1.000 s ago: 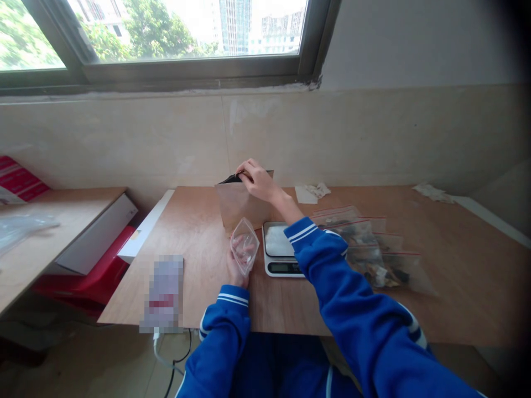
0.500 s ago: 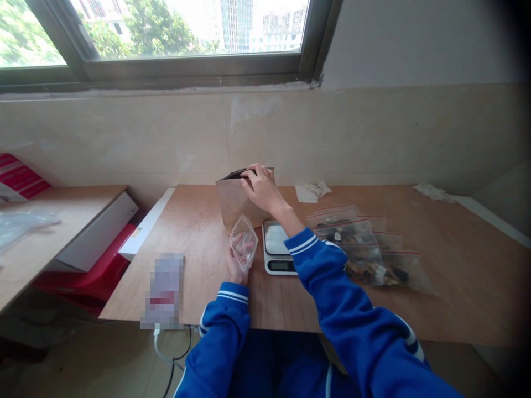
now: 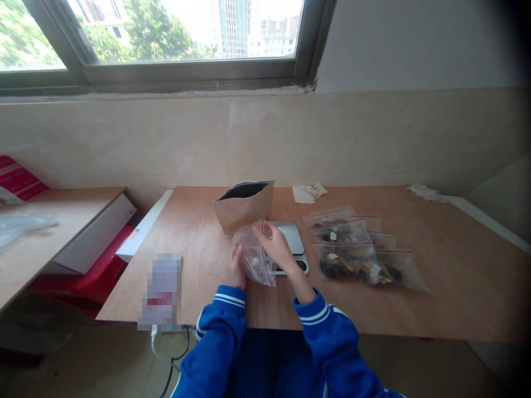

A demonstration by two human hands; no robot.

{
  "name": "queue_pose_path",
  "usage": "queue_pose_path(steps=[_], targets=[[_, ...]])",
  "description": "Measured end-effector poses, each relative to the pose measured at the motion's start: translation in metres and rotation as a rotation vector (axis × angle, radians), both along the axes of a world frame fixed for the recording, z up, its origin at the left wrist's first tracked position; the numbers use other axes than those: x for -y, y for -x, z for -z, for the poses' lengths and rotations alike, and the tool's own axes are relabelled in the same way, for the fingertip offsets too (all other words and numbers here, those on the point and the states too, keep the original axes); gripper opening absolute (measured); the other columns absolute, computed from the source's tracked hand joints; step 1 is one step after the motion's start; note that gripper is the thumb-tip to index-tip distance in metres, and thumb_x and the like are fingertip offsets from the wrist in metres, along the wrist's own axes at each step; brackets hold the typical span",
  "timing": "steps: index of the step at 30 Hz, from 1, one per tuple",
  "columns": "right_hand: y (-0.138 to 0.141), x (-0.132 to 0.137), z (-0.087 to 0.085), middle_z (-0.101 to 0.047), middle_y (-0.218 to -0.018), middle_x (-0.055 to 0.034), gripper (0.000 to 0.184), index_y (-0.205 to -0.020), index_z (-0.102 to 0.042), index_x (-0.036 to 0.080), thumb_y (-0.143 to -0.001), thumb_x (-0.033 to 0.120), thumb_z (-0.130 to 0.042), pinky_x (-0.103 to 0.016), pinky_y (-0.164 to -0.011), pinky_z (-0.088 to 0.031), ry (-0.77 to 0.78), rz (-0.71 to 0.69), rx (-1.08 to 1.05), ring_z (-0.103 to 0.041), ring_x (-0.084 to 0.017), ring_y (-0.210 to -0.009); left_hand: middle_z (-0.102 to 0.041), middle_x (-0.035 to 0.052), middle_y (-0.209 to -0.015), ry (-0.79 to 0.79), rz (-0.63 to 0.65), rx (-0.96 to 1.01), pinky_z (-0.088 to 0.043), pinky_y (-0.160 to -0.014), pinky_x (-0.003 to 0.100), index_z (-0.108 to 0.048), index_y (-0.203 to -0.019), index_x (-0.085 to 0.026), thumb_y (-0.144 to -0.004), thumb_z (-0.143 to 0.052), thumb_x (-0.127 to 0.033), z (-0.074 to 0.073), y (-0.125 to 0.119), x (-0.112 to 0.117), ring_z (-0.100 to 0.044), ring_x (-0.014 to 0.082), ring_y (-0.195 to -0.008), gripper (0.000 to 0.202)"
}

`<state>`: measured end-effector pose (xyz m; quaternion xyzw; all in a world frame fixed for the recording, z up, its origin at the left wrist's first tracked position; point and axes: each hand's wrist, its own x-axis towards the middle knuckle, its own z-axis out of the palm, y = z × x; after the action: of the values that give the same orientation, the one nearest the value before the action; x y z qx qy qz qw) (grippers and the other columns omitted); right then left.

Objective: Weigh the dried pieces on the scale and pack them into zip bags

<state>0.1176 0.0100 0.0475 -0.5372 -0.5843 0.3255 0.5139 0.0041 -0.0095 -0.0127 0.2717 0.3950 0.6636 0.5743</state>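
Both my hands hold a small clear zip bag [image 3: 254,255] over the near part of the wooden table [image 3: 435,287]. My left hand [image 3: 236,266] grips its left side from below. My right hand [image 3: 277,247] pinches the bag's top edge with the red zip strip. Behind the bag stands an open brown paper pouch [image 3: 244,207], its dark mouth facing up. A white digital kitchen scale [image 3: 292,243] sits just right of my hands, partly hidden by them.
Several filled zip bags [image 3: 355,249] with dark contents lie right of the scale. A blurred flat item [image 3: 161,290] rests at the table's front left corner. Crumpled paper [image 3: 307,191] lies near the wall. A second table [image 3: 45,232], a red box and white boards are at left.
My right hand left the mouth of the brown pouch and came down to the clear bag, gripping its top edge. The left hand kept hold of the bag. The camera shifted slightly.
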Motion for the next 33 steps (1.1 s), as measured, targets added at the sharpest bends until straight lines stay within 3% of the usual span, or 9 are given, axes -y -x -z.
queue_pose_path(steps=[5, 8, 11, 13, 16, 20, 25, 29, 33], targets=[[-0.008, -0.004, -0.004, -0.069, -0.080, -0.0056, 0.027, -0.090, -0.065, 0.018, -0.084, 0.041, -0.054, -0.030, -0.064, -0.048, 0.007, -0.022, -0.147, -0.062, -0.019, -0.070, -0.071, 0.0032, -0.092, 0.025, 0.032, -0.105, -0.052, -0.080, 0.030, -0.057, -0.119, -0.021, -0.069, -0.074, -0.034, 0.000, 0.013, 0.006, -0.067, 0.0187, -0.085, 0.054], [-0.011, 0.000, -0.001, -0.068, -0.082, -0.0047, 0.032, -0.096, -0.064, 0.018, -0.085, 0.045, -0.051, -0.026, -0.050, -0.044, 0.026, -0.013, -0.196, -0.055, -0.015, -0.056, -0.071, 0.0045, -0.099, 0.019, 0.187, -0.213, -0.053, -0.076, 0.029, -0.058, -0.120, -0.023, -0.070, -0.073, -0.040, -0.008, 0.023, 0.008, -0.067, 0.0194, -0.086, 0.054], [-0.011, 0.005, 0.001, -0.065, -0.082, -0.0027, 0.032, -0.097, -0.063, 0.020, -0.086, 0.047, -0.050, -0.024, -0.047, -0.041, 0.043, -0.030, -0.165, -0.048, -0.012, -0.051, -0.069, 0.0091, -0.110, -0.013, 0.270, -0.263, -0.053, -0.076, 0.029, -0.065, -0.110, -0.017, -0.077, -0.064, -0.050, -0.020, 0.028, 0.007, -0.065, 0.0229, -0.095, 0.047], [-0.008, 0.010, 0.001, -0.065, -0.084, -0.0027, 0.031, -0.097, -0.062, 0.020, -0.087, 0.046, -0.048, -0.025, -0.054, -0.044, 0.035, -0.072, -0.126, -0.052, -0.013, -0.057, -0.069, 0.0102, -0.106, 0.006, 0.231, -0.294, -0.053, -0.069, 0.026, -0.066, -0.107, -0.014, -0.077, -0.062, -0.052, -0.028, 0.026, 0.005, -0.066, 0.0216, -0.090, 0.048], [-0.002, 0.021, 0.002, -0.064, -0.098, -0.0058, 0.036, -0.109, -0.056, 0.020, -0.085, 0.047, -0.053, -0.028, -0.069, -0.049, 0.036, -0.077, -0.110, -0.059, -0.017, -0.078, -0.069, 0.0072, -0.089, 0.096, 0.113, -0.338, -0.049, -0.050, 0.022, -0.063, -0.106, -0.014, -0.072, -0.069, -0.051, -0.036, 0.021, 0.001, -0.064, 0.0146, -0.063, 0.051], [0.003, 0.040, 0.012, -0.058, -0.115, -0.0102, 0.066, -0.126, -0.040, 0.020, -0.073, 0.047, -0.069, -0.031, -0.073, -0.052, 0.200, -0.134, -0.202, -0.062, -0.018, -0.089, -0.067, 0.0043, -0.089, 0.118, 0.015, -0.280, -0.047, -0.046, 0.019, -0.056, -0.108, -0.018, -0.068, -0.072, -0.049, -0.037, 0.018, -0.002, -0.063, 0.0121, -0.059, 0.053], [-0.002, 0.055, 0.023, -0.061, -0.097, -0.0048, 0.054, -0.107, -0.048, 0.020, -0.067, 0.045, -0.072, -0.029, -0.057, -0.051, 0.391, -0.194, -0.325, -0.063, -0.015, -0.064, -0.064, 0.0001, -0.083, 0.132, -0.006, -0.335, -0.036, -0.036, 0.015, -0.047, -0.113, -0.023, -0.074, -0.065, -0.052, -0.031, 0.023, -0.001, -0.054, 0.0066, -0.045, 0.052], [-0.006, 0.057, 0.023, -0.060, -0.076, -0.0008, 0.040, -0.086, -0.055, 0.018, -0.065, 0.046, -0.073, -0.029, -0.053, -0.050, 0.406, -0.231, -0.409, -0.060, -0.014, -0.055, -0.055, -0.0059, -0.069, 0.067, -0.011, -0.452, -0.028, -0.030, 0.015, -0.043, -0.114, -0.024, -0.077, -0.061, -0.055, -0.035, 0.029, -0.003, -0.041, 0.0041, -0.034, 0.051], [-0.007, 0.053, 0.027, -0.060, -0.071, 0.0013, 0.042, -0.082, -0.055, 0.019, -0.061, 0.049, -0.075, -0.027, -0.047, -0.047, 0.371, -0.120, -0.458, -0.058, -0.014, -0.051, -0.061, 0.0002, -0.079, 0.077, 0.055, -0.472, -0.040, -0.038, 0.019, -0.041, -0.117, -0.022, -0.076, -0.061, -0.057, -0.037, 0.039, -0.007, -0.054, 0.0091, -0.047, 0.057]])
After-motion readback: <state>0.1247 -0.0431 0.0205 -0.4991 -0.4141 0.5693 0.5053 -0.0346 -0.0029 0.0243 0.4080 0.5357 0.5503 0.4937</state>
